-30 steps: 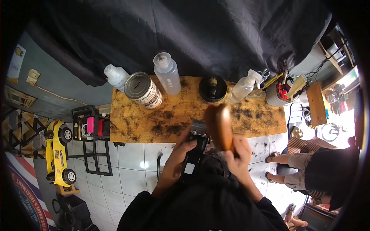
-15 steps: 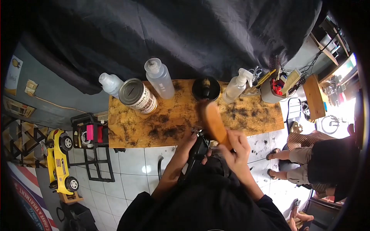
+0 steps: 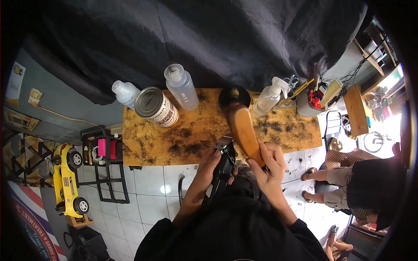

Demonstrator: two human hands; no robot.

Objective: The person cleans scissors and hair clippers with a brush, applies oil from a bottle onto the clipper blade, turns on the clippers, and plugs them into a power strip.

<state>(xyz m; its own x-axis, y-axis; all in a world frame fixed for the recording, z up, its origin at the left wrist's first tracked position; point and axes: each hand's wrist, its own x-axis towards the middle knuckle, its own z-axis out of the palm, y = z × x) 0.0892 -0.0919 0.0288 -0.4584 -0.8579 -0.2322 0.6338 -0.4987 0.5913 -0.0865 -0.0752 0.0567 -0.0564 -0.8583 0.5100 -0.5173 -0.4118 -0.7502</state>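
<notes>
Just in front of your black top (image 3: 217, 235), your left hand (image 3: 198, 185) holds a black hair clipper (image 3: 223, 169), its fingers wrapped round the body, the metal blade end pointing toward the table. Your right hand (image 3: 271, 167) pinches the handle end of a wooden-handled brush (image 3: 247, 132) between thumb and fingers. The brush head rises just beside the blade; you cannot tell from this angle whether the two touch.

As progress goes, both tools are up in your hands and neither is set down. Dark hair clippings (image 3: 176, 148) lie scattered over the wooden table (image 3: 287, 141), not yet cleared, and the blade is too small in view to show whether hair remains in it.

Beyond your hands, the brush head partly covers your view of a black bowl (image 3: 246, 98), which holds a dark object. To its left stand a slotted tin (image 3: 153, 104), a clear plastic bottle (image 3: 185, 93) and a whitish bottle (image 3: 125, 93); to its right, a spray bottle (image 3: 266, 101) and a container (image 3: 307, 106) of combs and brushes. A dark cloth (image 3: 196, 39) hangs behind the table. Off to your right stands another person (image 3: 368, 187); off to your left, a yellow toy car (image 3: 67, 180).
</notes>
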